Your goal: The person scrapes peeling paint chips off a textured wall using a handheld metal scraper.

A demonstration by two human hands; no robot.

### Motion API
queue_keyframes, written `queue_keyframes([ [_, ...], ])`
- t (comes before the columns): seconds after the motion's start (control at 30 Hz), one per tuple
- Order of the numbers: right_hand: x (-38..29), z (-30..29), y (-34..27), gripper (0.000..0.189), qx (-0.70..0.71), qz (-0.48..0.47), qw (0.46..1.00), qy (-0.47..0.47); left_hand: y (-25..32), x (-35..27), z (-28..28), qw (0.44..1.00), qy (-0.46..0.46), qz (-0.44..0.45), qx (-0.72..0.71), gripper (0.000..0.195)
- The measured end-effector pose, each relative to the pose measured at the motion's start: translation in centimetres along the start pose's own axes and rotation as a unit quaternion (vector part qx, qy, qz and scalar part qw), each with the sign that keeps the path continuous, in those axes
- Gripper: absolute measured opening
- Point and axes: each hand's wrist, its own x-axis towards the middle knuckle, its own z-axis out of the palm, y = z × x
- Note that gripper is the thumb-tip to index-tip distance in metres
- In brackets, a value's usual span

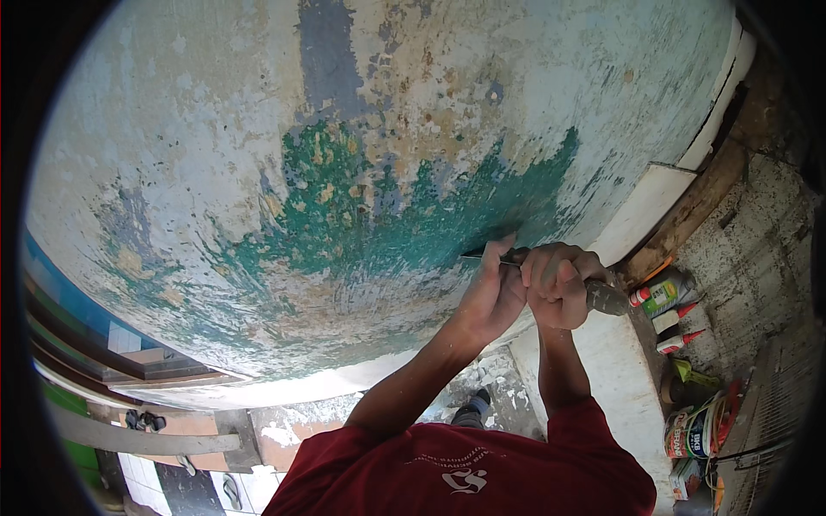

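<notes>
My right hand [563, 284] is closed around the dark, stained handle [608, 298] of a scraper. My left hand [495, 293] is at the front of the same tool, with its fingers on the blade end. The thin metal blade [472, 256] points left and lies against a worn painted wall [413, 226], though my fingers partly hide it. Around the blade the wall shows a jagged green patch [387, 222], with pale, grey and tan layers above and to the left.
On a rough ledge [742, 251] at right stand a bottle [664, 292], two red-tipped squeeze bottles [671, 319] and a labelled tub [694, 432] with cord. A wire-mesh guard [768, 400] is beside them. Paint flakes [493, 374] litter the floor below. Sandals [231, 491] and a curved rail [148, 442] are lower left.
</notes>
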Motion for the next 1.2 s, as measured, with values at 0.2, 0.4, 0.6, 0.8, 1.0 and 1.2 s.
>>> queue_keyframes([
  [0.2, -1.9, -1.0, 0.2, 0.025, -0.03, -0.004, 0.999, 0.025, -0.2, -0.8, 0.8, 0.999, 0.032, -0.008, -0.017, 0.022],
  [0.4, -1.7, -0.2, 0.3, 0.024, -0.015, -0.052, 0.998, 0.013, 0.2, -1.1, 0.5, 1.0, 0.019, -0.013, -0.022, 0.021],
  [0.6, -0.5, 0.0, -0.2, 0.027, 0.002, 0.003, 1.0, 0.02, 0.2, -0.4, -0.7, 1.0, 0.005, -0.009, 0.019, 0.041],
  [0.8, -3.0, -1.1, 1.0, 0.029, -0.011, 0.032, 0.999, 0.023, -0.7, -1.0, -1.4, 1.0, 0.018, 0.002, 0.011, 0.04],
  [1.0, -2.0, -0.6, 1.0, 0.023, -0.017, -0.003, 1.0, 0.01, -0.3, -1.3, -1.2, 1.0, -0.013, -0.007, -0.001, 0.034],
  [1.2, -2.0, -0.8, 0.8, 0.023, 0.016, 0.029, 0.999, 0.022, -0.5, -0.5, -1.8, 1.0, 0.013, -0.015, 0.01, 0.039],
])
